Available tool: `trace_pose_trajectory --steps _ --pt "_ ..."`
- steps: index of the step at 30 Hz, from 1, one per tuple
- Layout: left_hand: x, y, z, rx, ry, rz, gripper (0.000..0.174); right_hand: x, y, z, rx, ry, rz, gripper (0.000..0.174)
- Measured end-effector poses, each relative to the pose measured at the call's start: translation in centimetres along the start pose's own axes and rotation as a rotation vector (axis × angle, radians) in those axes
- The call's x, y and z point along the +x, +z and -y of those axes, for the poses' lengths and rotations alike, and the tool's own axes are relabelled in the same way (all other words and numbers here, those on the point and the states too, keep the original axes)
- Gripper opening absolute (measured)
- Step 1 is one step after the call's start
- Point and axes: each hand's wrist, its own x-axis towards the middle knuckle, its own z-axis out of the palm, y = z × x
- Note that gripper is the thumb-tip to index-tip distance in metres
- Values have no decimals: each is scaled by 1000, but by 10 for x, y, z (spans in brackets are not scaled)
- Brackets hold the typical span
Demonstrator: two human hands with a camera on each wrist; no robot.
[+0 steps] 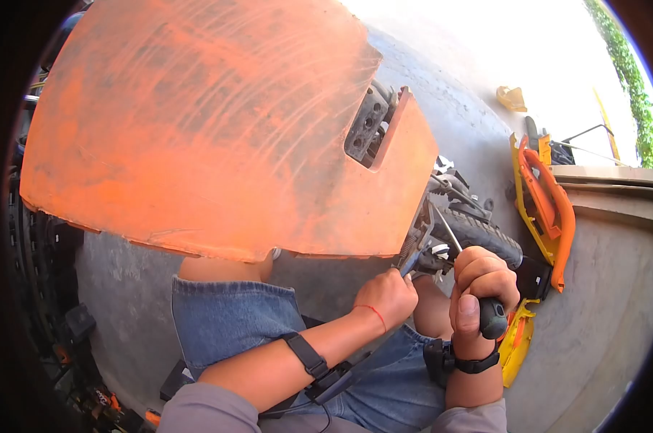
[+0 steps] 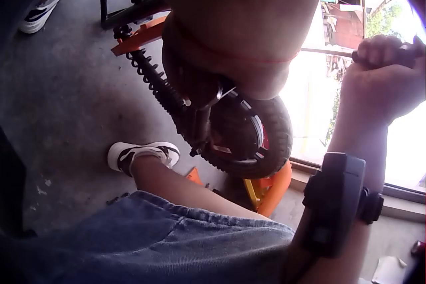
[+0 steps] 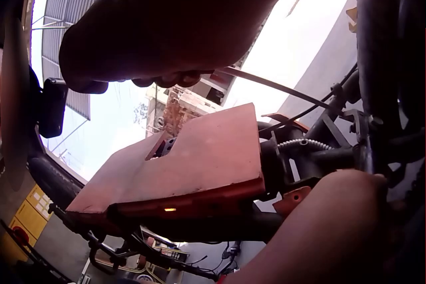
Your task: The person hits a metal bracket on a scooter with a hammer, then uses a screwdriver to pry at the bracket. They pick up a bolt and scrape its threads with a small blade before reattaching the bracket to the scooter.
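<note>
My right hand [image 1: 483, 285] grips the black handle [image 1: 493, 318] of a screwdriver, fingers wrapped round it and thumb along the near side. Its long metal shaft [image 1: 449, 229] slants up and left to the linkage beside a wheel. Low at that linkage, my left hand [image 1: 386, 297] has its fingers curled on a metal part [image 2: 226, 89], whose shiny end shows in the left wrist view; the rest is hidden behind the hand. A scratched orange panel [image 1: 218, 137] of the vehicle spreads above both hands. The tyre [image 2: 279, 134] and a coil-spring shock absorber [image 2: 152, 76] are close by the left hand.
Orange and yellow body panels [image 1: 550, 209] lie on the concrete floor at the right. Another person's shoe [image 2: 40, 14] is at the upper left in the left wrist view. Dark parts line the left edge of the head view. A window ledge [image 1: 608, 177] runs along the right.
</note>
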Motion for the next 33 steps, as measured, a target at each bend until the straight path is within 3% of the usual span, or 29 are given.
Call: trace_pose_trajectory --steps 33 --pt "1 3 2 -17 20 -7 42 1 -4 -5 -7 -32 17 20"
